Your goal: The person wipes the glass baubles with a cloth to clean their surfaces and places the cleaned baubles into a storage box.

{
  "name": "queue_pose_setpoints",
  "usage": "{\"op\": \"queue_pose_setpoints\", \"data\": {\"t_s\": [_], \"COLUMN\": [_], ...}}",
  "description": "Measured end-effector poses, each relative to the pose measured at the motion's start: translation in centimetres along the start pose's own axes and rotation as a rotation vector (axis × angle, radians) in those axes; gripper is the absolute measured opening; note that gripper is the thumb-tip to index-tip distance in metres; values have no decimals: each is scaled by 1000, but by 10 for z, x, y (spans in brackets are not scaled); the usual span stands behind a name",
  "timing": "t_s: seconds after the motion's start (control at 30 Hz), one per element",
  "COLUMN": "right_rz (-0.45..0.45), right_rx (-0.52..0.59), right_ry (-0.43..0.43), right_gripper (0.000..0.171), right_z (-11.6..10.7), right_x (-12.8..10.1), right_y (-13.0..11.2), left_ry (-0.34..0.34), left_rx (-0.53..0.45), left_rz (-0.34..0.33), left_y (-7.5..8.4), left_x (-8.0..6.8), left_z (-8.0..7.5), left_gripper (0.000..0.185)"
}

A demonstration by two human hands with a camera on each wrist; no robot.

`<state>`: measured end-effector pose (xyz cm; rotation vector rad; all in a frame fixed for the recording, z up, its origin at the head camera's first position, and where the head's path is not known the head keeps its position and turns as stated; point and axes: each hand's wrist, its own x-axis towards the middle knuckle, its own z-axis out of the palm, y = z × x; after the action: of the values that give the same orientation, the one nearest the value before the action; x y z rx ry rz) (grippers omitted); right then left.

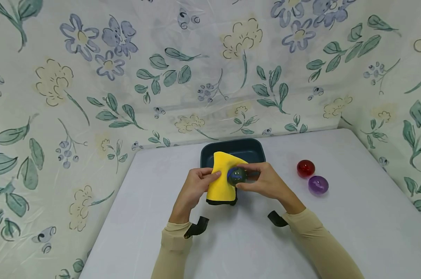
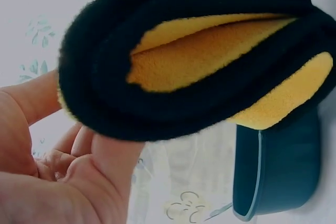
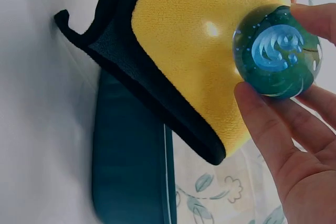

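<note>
Above the table (image 1: 144,209), ball (image 1: 236,177): green glass with a blue swirl, held against the yellow cloth (image 1: 222,190).
Right hand (image 1: 267,182): grips the ball between thumb and fingers.
Left hand (image 1: 192,189): pinches the cloth's left side, thumb on its yellow face.
Cloth: folded over, dark-edged (its lower end shows yellow inside in the left-wrist view).
Tray (image 1: 238,146): dark teal, just beyond the cloth, partly hidden by it.
Red ball (image 1: 306,169), purple ball (image 1: 318,185): side by side on the table, at right.
</note>
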<state>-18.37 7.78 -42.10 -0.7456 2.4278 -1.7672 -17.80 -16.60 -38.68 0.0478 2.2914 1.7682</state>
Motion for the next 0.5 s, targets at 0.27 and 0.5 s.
{"op": "queue_pose_setpoints", "data": {"t_s": [0.27,0.5], "right_rz": [-29,-37], "right_rx": [12,20], "right_ry": [25,23], "right_gripper": [58,58], "right_z": [2,2], "right_x": [0,0], "right_y": [0,1], "left_ry": [-40,-58], "left_rx": [-17,-6], "left_rz": [6,12], "left_y": [0,-1], "left_x": [-1,-2], "left_z": [2,2], "left_gripper": [38,37]}}
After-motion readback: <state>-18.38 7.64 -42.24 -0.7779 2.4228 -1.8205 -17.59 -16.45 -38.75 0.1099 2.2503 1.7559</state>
